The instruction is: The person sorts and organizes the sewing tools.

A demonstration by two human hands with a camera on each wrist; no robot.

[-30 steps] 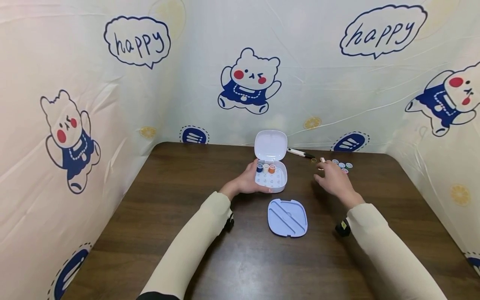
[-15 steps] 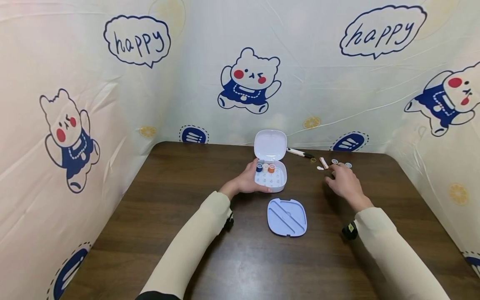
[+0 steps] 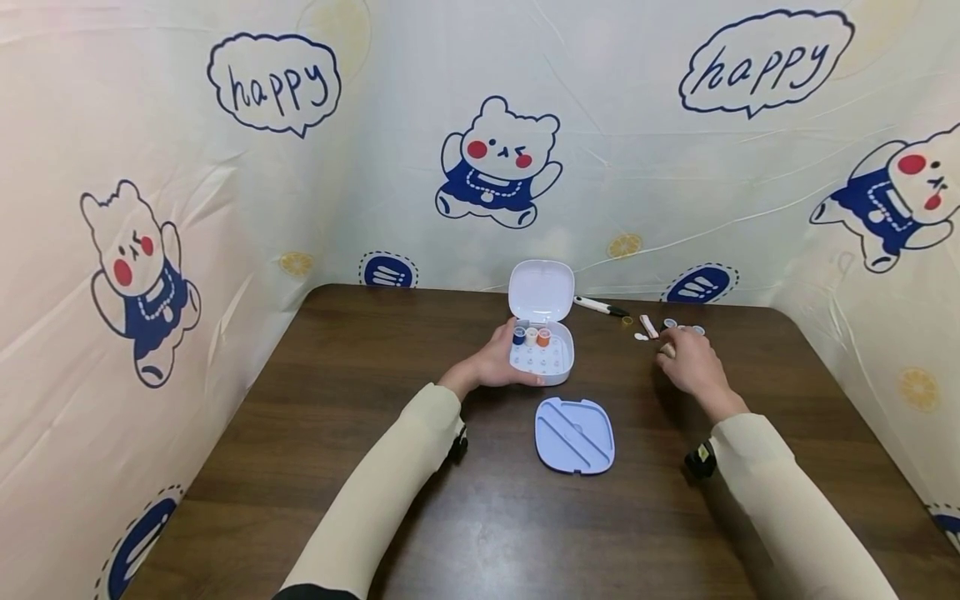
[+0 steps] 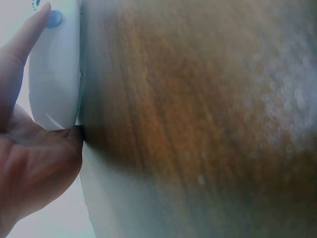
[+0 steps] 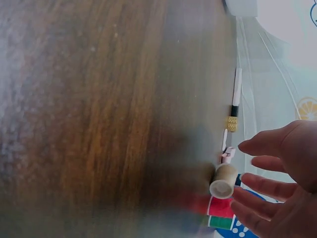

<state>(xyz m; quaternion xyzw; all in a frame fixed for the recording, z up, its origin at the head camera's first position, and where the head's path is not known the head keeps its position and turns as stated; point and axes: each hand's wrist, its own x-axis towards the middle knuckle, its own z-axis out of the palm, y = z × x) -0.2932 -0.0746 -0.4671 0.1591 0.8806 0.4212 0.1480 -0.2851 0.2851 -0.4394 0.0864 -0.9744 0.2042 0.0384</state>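
My left hand holds the side of an open white sewing case in the head view. Blue, white and orange thread spools stand in its back row, with bare pegs in front. In the left wrist view, my thumb and a finger lie along the case wall. At the back right, my right hand is over the loose spools. The right wrist view shows its fingers spread, with a tilted beige thread spool at the fingertips and the thumb apart from it. Red and green spools stand beside it.
A pale blue tray lid lies in front of the case. Behind are a black-and-white pen-like tool, a gold thimble, a small pinkish-white piece and a white flat piece. Patterned cloth hangs behind the table.
My right hand has moved right, from the small white pieces to the loose spools, and the beige spool now shows between thumb and fingers. The left hand and case have stayed put.
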